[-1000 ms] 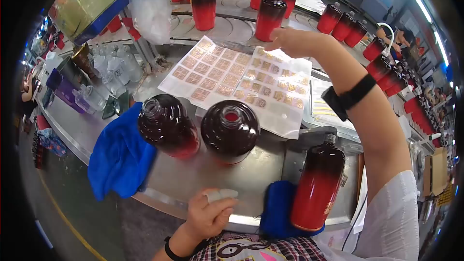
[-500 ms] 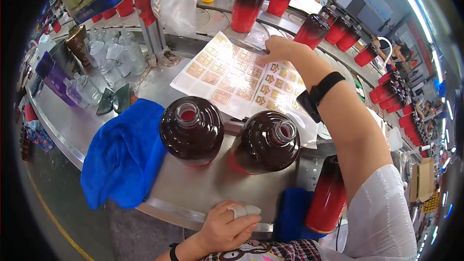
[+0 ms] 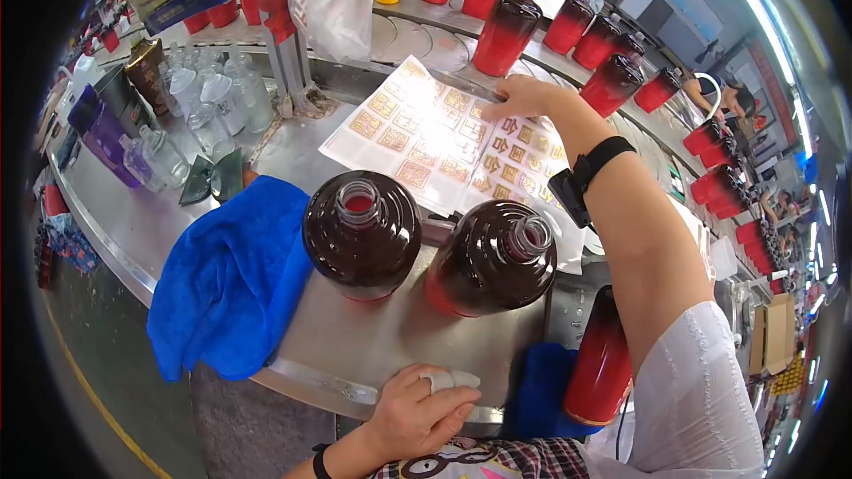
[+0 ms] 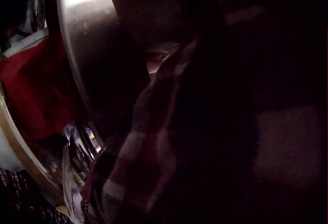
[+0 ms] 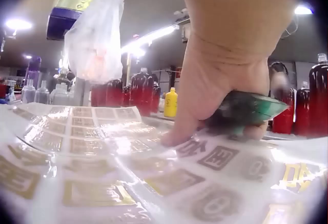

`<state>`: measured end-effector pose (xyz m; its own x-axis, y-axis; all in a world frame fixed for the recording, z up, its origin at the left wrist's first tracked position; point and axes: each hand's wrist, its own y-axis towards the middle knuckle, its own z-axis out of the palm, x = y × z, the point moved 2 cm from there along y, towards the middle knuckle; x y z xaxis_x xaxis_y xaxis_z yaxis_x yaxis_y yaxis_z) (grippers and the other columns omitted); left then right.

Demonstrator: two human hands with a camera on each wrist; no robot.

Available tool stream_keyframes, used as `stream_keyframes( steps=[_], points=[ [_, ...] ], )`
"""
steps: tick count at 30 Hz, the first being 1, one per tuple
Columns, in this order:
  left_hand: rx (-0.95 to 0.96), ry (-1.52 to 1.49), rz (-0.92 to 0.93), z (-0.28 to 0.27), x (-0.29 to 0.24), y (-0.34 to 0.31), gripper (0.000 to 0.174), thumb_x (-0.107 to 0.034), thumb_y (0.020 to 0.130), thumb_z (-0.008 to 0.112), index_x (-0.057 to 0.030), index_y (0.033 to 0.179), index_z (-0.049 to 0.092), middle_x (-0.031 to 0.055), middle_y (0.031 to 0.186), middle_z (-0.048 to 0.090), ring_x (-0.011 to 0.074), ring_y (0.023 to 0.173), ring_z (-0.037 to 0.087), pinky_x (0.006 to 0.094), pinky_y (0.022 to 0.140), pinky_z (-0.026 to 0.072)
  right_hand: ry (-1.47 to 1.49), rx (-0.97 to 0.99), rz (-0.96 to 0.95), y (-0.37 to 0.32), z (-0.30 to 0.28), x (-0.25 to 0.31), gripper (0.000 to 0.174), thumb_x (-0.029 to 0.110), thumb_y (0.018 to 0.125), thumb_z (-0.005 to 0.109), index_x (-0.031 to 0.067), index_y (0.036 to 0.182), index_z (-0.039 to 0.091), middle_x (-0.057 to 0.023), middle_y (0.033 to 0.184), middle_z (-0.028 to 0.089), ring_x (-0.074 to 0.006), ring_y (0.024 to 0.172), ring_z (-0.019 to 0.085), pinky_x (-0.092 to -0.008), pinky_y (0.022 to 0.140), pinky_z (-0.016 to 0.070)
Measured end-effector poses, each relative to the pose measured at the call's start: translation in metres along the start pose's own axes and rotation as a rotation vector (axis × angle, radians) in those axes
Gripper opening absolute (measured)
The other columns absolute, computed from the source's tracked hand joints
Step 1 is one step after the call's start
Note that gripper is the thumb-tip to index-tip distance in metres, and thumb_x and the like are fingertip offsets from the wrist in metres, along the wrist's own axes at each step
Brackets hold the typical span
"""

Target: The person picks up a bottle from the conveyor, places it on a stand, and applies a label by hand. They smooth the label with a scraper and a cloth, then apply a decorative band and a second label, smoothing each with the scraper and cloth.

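My right hand point(image 3: 528, 102) is over the upper middle of the sticker sheets point(image 3: 377, 129), which carry gold characters and seal-like squares. In the right wrist view its fingers curl round a dark green translucent piece point(image 5: 248, 108), and the thumb reaches down to the sheet. By the table's front edge rests my left hand point(image 3: 422, 412), loosely curled and holding nothing, with a white covering on one finger. Between the hands and sheets stand two black-to-red bottles, a left one point(image 3: 362, 235) and a right one point(image 3: 491, 259), both uncapped. The left wrist view is mostly dark plaid cloth point(image 4: 148, 157).
A third bottle point(image 3: 603, 359) lies on a blue cloth point(image 3: 541, 386) at right, partly behind my forearm. Another blue cloth point(image 3: 231, 279) hangs over the left edge. Clear glass bottles point(image 3: 209, 129) and green pieces point(image 3: 213, 179) sit at left. More bottles point(image 3: 508, 33) line the conveyor behind.
The head view has swung, shifting the near bottles rightward in it. My right hand has come from the sheet's far edge to lower over it. Conveyor bottles have travelled right; my left hand stays near the edge.
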<state>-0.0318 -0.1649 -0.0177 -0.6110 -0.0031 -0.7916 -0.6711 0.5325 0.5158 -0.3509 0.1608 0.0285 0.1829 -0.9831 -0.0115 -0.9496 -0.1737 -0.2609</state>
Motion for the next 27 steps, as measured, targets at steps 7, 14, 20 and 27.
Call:
stream_keyframes(
  steps=[7, 14, 20, 27],
  points=[
    [0.008, 0.017, -0.024, 0.000, 0.000, -0.001, 0.014, -0.009, 0.080, 0.069, -0.0057, 0.094, 0.071, 0.0097, 0.088, 0.071, 0.0276, 0.075, 0.066, 0.0407, 0.077, 0.0545, 0.003, -0.057, 0.005, 0.001, -0.007, 0.005, 0.037, 0.038, 0.082, 0.067, 0.0021, 0.089, 0.070, -0.0181, 0.099, 0.065, -0.0316, 0.094, 0.064, -0.0420, 0.079, 0.0499],
    [0.003, 0.031, -0.058, 0.003, -0.001, -0.002, 0.010, -0.009, 0.083, 0.067, -0.0046, 0.091, 0.072, 0.0103, 0.089, 0.072, 0.0277, 0.073, 0.065, 0.0383, 0.075, 0.0520, -0.038, -0.385, -0.183, -0.003, -0.012, 0.007, 0.018, 0.021, 0.080, 0.063, 0.0048, 0.083, 0.070, -0.0183, 0.091, 0.062, -0.0346, 0.090, 0.063, -0.0435, 0.079, 0.0507],
    [0.061, 0.028, -0.109, -0.001, -0.016, 0.001, 0.010, -0.010, 0.086, 0.067, -0.0026, 0.090, 0.072, 0.0124, 0.087, 0.071, 0.0291, 0.074, 0.065, 0.0366, 0.073, 0.0514, -0.052, -0.312, -0.376, -0.079, -0.071, 0.041, 0.009, 0.013, 0.080, 0.065, 0.0048, 0.081, 0.063, -0.0134, 0.093, 0.060, -0.0308, 0.089, 0.062, -0.0417, 0.080, 0.0495],
    [-0.153, 0.082, 0.043, -0.018, -0.076, 0.079, 0.027, -0.001, 0.090, 0.057, 0.0023, 0.117, 0.060, 0.0149, 0.113, 0.065, 0.0194, 0.091, 0.064, 0.0307, 0.082, 0.0504, 0.117, -0.347, -0.586, -0.251, -0.105, 0.103, 0.010, 0.006, 0.079, 0.066, 0.0016, 0.079, 0.057, -0.0114, 0.094, 0.058, -0.0297, 0.092, 0.059, -0.0380, 0.082, 0.0491]
  ],
)
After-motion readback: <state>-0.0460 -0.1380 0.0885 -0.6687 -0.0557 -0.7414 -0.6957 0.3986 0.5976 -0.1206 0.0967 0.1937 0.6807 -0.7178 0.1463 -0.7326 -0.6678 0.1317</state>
